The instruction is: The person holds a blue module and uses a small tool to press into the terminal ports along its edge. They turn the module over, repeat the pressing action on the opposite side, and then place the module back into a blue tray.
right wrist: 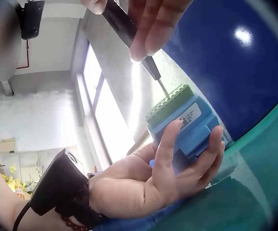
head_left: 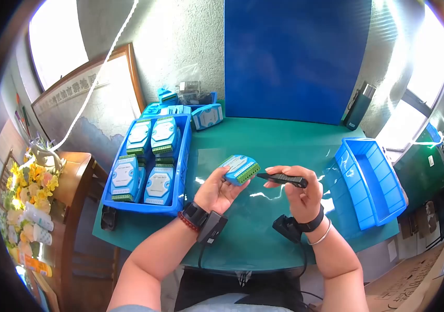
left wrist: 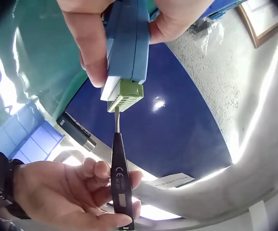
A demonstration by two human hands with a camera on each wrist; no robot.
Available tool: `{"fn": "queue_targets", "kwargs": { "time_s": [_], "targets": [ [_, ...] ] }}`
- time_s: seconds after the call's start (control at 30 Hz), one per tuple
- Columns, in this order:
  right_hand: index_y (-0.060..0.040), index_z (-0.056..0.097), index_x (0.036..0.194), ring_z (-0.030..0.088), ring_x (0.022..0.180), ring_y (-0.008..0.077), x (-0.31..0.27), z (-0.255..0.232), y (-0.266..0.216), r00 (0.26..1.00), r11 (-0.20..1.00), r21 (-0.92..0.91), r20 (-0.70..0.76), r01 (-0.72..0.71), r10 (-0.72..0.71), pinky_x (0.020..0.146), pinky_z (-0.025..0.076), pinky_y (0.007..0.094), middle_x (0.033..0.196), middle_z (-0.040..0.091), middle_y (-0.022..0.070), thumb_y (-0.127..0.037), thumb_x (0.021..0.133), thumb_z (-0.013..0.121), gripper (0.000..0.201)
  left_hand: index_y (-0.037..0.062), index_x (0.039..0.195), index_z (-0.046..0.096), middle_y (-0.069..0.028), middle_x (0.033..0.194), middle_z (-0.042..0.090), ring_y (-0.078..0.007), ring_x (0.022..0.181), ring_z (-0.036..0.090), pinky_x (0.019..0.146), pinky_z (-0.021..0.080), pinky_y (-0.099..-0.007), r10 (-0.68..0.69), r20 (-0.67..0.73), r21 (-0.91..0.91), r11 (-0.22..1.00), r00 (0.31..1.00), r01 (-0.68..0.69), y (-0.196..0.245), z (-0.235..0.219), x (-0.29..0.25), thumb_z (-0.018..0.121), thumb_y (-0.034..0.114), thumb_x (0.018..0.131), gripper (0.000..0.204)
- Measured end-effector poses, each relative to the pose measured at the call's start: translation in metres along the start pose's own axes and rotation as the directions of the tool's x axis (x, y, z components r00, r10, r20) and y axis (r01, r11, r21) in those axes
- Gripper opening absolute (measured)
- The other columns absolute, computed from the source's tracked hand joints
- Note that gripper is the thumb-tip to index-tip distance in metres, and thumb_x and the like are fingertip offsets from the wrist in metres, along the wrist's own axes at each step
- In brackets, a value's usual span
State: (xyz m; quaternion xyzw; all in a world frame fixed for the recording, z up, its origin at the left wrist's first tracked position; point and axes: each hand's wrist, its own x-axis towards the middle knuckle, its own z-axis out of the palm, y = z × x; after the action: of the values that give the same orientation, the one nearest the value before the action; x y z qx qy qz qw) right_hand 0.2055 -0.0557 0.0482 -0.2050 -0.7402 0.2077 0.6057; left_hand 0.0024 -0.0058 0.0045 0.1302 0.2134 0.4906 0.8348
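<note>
My left hand (head_left: 215, 191) grips a blue module with a white label (head_left: 241, 169), held up over the table. A green terminal block (left wrist: 125, 96) runs along the module's end and faces my right hand (head_left: 303, 193). Between its thumb and fingers the right hand holds a black screwdriver (head_left: 284, 179) marked "CE" and "AC.DC". The screwdriver's metal tip (right wrist: 164, 89) is right at the openings of the terminal block in both wrist views. The left fingers (right wrist: 167, 149) wrap the module's blue casing. Both hands wear wrist straps with small cameras.
A blue bin (head_left: 180, 171) at left holds several similar modules. Another blue bin (head_left: 359, 208) stands at right. Behind are a loose module (head_left: 207, 116), a plastic bag (head_left: 188, 88), a dark flask (head_left: 360, 106) and a blue panel (head_left: 294, 57). The green tabletop (head_left: 253, 229) lies beneath.
</note>
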Motion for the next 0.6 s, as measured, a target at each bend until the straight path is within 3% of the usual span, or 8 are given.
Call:
{"fn": "queue_targets", "kwargs": {
  "time_s": [0.17, 0.2, 0.3, 0.6],
  "targets": [
    [0.0012, 0.051, 0.108, 0.069, 0.084, 0.0255, 0.001, 0.001, -0.001, 1.000, 1.000, -0.017, 0.023, 0.016, -0.016, 0.073, 0.056, 0.0332, 0.107, 0.064, 0.0227, 0.004, 0.087, 0.055, 0.022, -0.0059, 0.126, 0.042, -0.0194, 0.116, 0.059, -0.0312, 0.097, 0.065, 0.081, 0.059, -0.0333, -0.004, 0.020, 0.002, 1.000, 1.000, 0.004, 0.001, 0.000, 0.000, 0.056, 0.019, 0.092, 0.044],
    [0.0008, 0.052, 0.108, 0.069, 0.084, 0.0276, 0.002, 0.000, -0.001, 0.998, 0.998, -0.038, 0.047, 0.042, -0.040, 0.073, 0.056, 0.0336, 0.107, 0.064, 0.0228, 0.006, 0.083, 0.059, 0.026, -0.0024, 0.129, 0.038, -0.0179, 0.126, 0.050, -0.0300, 0.111, 0.058, 0.091, 0.055, -0.0365, -0.040, 0.062, -0.001, 0.999, 0.997, 0.041, 0.004, -0.005, 0.001, 0.052, 0.017, 0.094, 0.042],
    [0.0004, 0.052, 0.107, 0.069, 0.082, 0.0289, 0.008, -0.001, -0.002, 0.977, 0.974, -0.138, 0.140, 0.181, -0.162, 0.071, 0.057, 0.0337, 0.106, 0.064, 0.0226, 0.007, 0.079, 0.062, 0.031, -0.0031, 0.128, 0.038, -0.0172, 0.124, 0.051, -0.0289, 0.111, 0.058, 0.091, 0.055, -0.0362, -0.037, 0.033, 0.000, 0.999, 0.999, 0.037, 0.003, -0.007, 0.003, 0.054, 0.017, 0.093, 0.043],
    [-0.0024, 0.052, 0.105, 0.069, 0.079, 0.0285, 0.010, 0.000, -0.003, 0.963, 0.934, -0.258, 0.168, 0.249, -0.210, 0.063, 0.057, 0.0321, 0.103, 0.066, 0.0188, 0.007, 0.071, 0.068, 0.039, -0.0031, 0.125, 0.041, -0.0161, 0.121, 0.053, -0.0266, 0.110, 0.059, 0.091, 0.055, -0.0381, -0.017, 0.049, -0.009, 1.000, 0.999, 0.017, 0.002, -0.011, 0.004, 0.057, 0.016, 0.092, 0.041]
  ]
}}
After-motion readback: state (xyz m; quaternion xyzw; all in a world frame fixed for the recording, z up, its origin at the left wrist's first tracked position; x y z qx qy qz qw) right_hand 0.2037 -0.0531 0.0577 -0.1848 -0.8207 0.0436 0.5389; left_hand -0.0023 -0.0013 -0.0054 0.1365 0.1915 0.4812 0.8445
